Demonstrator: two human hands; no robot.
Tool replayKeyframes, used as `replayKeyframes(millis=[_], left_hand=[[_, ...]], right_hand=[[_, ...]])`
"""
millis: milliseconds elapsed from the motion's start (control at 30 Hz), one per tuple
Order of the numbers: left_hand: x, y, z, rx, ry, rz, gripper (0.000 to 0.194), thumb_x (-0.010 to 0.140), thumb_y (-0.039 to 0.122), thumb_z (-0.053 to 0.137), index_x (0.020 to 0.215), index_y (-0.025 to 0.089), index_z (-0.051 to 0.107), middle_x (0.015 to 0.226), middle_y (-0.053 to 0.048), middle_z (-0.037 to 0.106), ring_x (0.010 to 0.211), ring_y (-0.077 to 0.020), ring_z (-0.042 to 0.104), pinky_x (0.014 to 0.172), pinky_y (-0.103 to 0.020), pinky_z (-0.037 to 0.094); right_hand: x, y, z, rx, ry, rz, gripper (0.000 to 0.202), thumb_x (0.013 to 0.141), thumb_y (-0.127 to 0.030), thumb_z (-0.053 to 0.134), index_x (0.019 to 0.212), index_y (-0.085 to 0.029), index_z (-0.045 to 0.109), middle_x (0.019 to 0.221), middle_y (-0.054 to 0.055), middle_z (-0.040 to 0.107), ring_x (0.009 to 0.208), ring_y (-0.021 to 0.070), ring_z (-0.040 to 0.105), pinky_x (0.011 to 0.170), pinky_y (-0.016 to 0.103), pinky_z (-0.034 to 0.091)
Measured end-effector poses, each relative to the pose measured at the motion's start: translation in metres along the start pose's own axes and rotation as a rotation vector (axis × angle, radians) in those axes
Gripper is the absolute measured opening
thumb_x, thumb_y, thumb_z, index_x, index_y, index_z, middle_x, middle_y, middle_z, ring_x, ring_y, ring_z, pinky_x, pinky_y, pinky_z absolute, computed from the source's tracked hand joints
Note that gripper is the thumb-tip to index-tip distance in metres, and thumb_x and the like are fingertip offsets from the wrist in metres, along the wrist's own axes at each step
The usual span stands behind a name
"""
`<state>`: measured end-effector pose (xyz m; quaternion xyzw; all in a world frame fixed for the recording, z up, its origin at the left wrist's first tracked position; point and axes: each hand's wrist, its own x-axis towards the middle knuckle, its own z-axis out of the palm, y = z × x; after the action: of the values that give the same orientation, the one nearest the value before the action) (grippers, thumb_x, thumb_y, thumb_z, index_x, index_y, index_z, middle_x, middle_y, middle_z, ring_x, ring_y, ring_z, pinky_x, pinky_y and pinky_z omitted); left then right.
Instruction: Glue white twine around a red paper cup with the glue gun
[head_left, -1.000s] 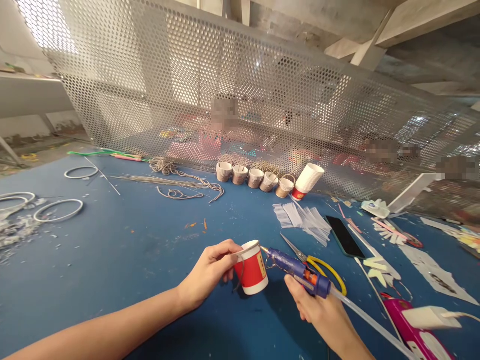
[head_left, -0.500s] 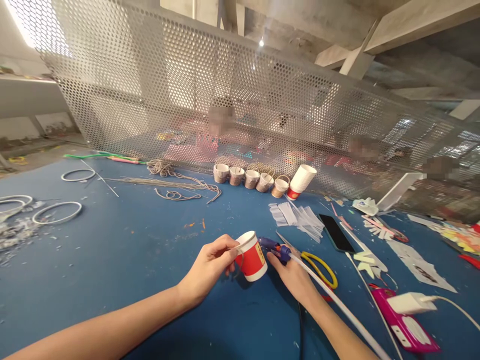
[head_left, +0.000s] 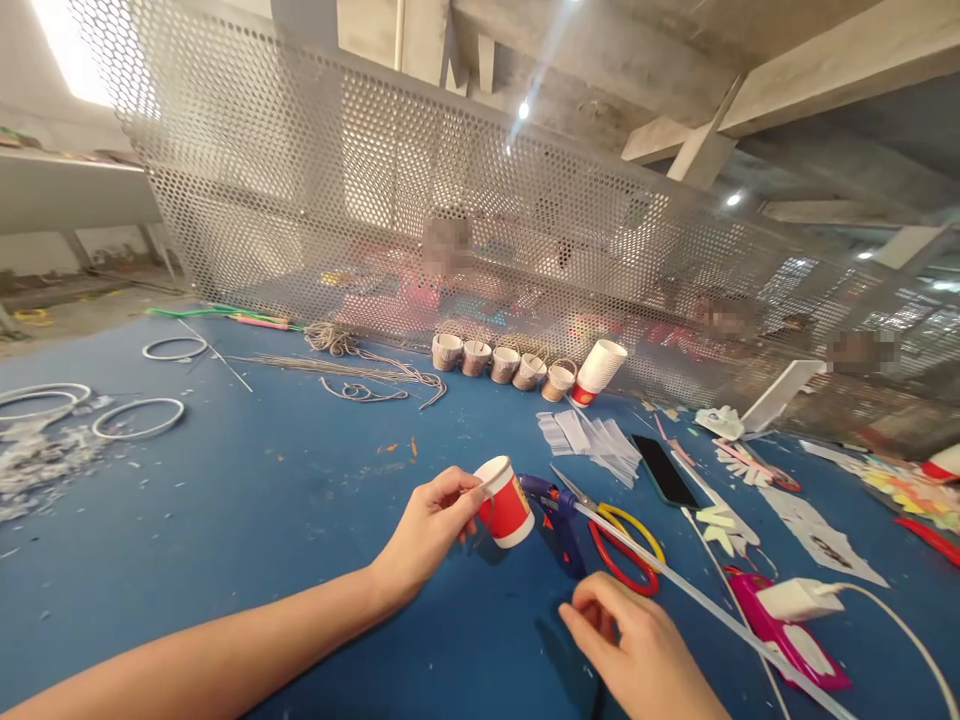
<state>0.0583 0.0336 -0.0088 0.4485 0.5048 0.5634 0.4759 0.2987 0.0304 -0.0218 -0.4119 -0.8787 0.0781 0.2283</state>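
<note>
My left hand [head_left: 439, 515] pinches a red and white paper cup [head_left: 511, 512] at its rim, tilted above the table. A thin strand, perhaps cord, curves down the cup's side by my thumb. Right of the cup a blue hot glue gun [head_left: 559, 530] rests on the table, a long white glue stick [head_left: 675, 585] running out of its back. Nearer to me, my right hand [head_left: 626, 635] is loosely curled, holding nothing and apart from the glue gun. Scissors [head_left: 626, 545] with red and yellow handles lie beside the gun, partly behind the glue stick.
Several wrapped cups [head_left: 505, 366] and a stack of paper cups [head_left: 602, 365] line the perforated metal screen [head_left: 285, 180]. Cord [head_left: 330, 340], white rings [head_left: 139, 418], paper strips [head_left: 589, 440], a phone [head_left: 665, 472] and a magenta power strip [head_left: 806, 650] lie on the blue table [head_left: 300, 520].
My right hand has let go of the glue gun and drawn back toward me. The gun stays on the table. My left hand still holds the cup in nearly the same place.
</note>
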Motion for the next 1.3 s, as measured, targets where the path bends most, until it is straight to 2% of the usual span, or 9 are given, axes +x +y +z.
replayKeyframes(millis=[67, 167, 267, 333, 400, 600, 733, 1033, 1300], left_hand=[[-0.002, -0.001, 0.001, 0.001, -0.005, -0.002, 0.022, 0.076, 0.036, 0.058, 0.069, 0.015, 0.060, 0.050, 0.004, 0.050, 0.049, -0.0105, 0.046, 0.049, -0.023, 0.038], [-0.006, -0.001, 0.004, 0.002, -0.016, 0.008, 0.022, 0.077, 0.035, 0.058, 0.068, 0.016, 0.059, 0.051, 0.005, 0.050, 0.049, -0.0105, 0.047, 0.049, -0.022, 0.038], [-0.008, 0.000, 0.004, 0.014, -0.020, 0.040, 0.022, 0.077, 0.034, 0.059, 0.065, 0.016, 0.059, 0.056, 0.004, 0.050, 0.051, -0.0107, 0.048, 0.050, -0.023, 0.039], [-0.008, 0.001, 0.004, 0.029, -0.013, 0.066, 0.022, 0.077, 0.034, 0.059, 0.063, 0.016, 0.060, 0.059, 0.004, 0.050, 0.052, -0.0106, 0.048, 0.051, -0.023, 0.040], [-0.007, 0.001, 0.003, 0.048, -0.005, 0.076, 0.023, 0.077, 0.033, 0.059, 0.062, 0.016, 0.059, 0.059, 0.004, 0.050, 0.052, -0.0103, 0.047, 0.052, -0.023, 0.039], [-0.004, -0.004, 0.000, 0.148, -0.009, 0.125, 0.021, 0.079, 0.029, 0.056, 0.062, 0.017, 0.060, 0.061, 0.004, 0.048, 0.054, -0.0100, 0.045, 0.053, -0.022, 0.037], [-0.005, -0.005, -0.002, 0.248, -0.052, 0.199, 0.022, 0.081, 0.028, 0.055, 0.066, 0.017, 0.066, 0.068, 0.001, 0.052, 0.061, -0.0115, 0.048, 0.058, -0.023, 0.037], [-0.007, -0.001, -0.001, 0.296, -0.096, 0.196, 0.019, 0.080, 0.025, 0.054, 0.076, 0.017, 0.070, 0.070, 0.000, 0.051, 0.062, -0.0120, 0.048, 0.057, -0.023, 0.037], [-0.007, -0.003, -0.002, 0.321, -0.081, 0.204, 0.018, 0.079, 0.026, 0.055, 0.069, 0.017, 0.066, 0.069, 0.000, 0.050, 0.062, -0.0120, 0.047, 0.056, -0.023, 0.037]], right_hand=[[0.011, -0.019, 0.003, 0.112, 0.026, -0.106, 0.020, 0.094, -0.028, 0.044, 0.076, -0.021, 0.050, 0.066, -0.002, 0.056, 0.049, 0.0085, 0.053, 0.049, 0.017, 0.044], [0.041, -0.039, 0.008, 0.122, 0.216, -0.259, 0.014, 0.093, -0.020, 0.043, 0.082, -0.019, 0.051, 0.071, 0.001, 0.057, 0.055, 0.0105, 0.054, 0.054, 0.021, 0.044], [0.069, -0.046, 0.011, 0.001, 0.317, -0.298, 0.016, 0.091, -0.023, 0.049, 0.076, -0.019, 0.051, 0.067, 0.002, 0.056, 0.058, 0.0142, 0.054, 0.056, 0.025, 0.041], [0.082, -0.047, 0.012, -0.094, 0.340, -0.291, 0.020, 0.089, -0.026, 0.052, 0.070, -0.019, 0.050, 0.062, 0.000, 0.054, 0.056, 0.0151, 0.053, 0.056, 0.027, 0.038], [0.089, -0.047, 0.013, -0.141, 0.352, -0.304, 0.022, 0.088, -0.021, 0.051, 0.066, -0.020, 0.049, 0.058, -0.001, 0.053, 0.054, 0.0147, 0.051, 0.055, 0.028, 0.035], [0.092, -0.046, 0.012, -0.068, 0.368, -0.338, 0.023, 0.082, -0.009, 0.048, 0.062, -0.020, 0.047, 0.054, -0.004, 0.050, 0.051, 0.0118, 0.047, 0.055, 0.027, 0.032], [0.088, -0.041, 0.012, -0.005, 0.351, -0.304, 0.020, 0.083, -0.009, 0.050, 0.066, -0.019, 0.049, 0.057, -0.003, 0.051, 0.052, 0.0115, 0.047, 0.056, 0.026, 0.033], [0.085, -0.040, 0.014, 0.039, 0.353, -0.253, 0.019, 0.082, -0.011, 0.050, 0.066, -0.020, 0.049, 0.058, -0.003, 0.053, 0.053, 0.0113, 0.047, 0.057, 0.026, 0.034], [0.085, -0.040, 0.013, 0.009, 0.365, -0.266, 0.019, 0.082, -0.011, 0.051, 0.066, -0.020, 0.049, 0.057, -0.004, 0.052, 0.052, 0.0113, 0.047, 0.056, 0.027, 0.033]])
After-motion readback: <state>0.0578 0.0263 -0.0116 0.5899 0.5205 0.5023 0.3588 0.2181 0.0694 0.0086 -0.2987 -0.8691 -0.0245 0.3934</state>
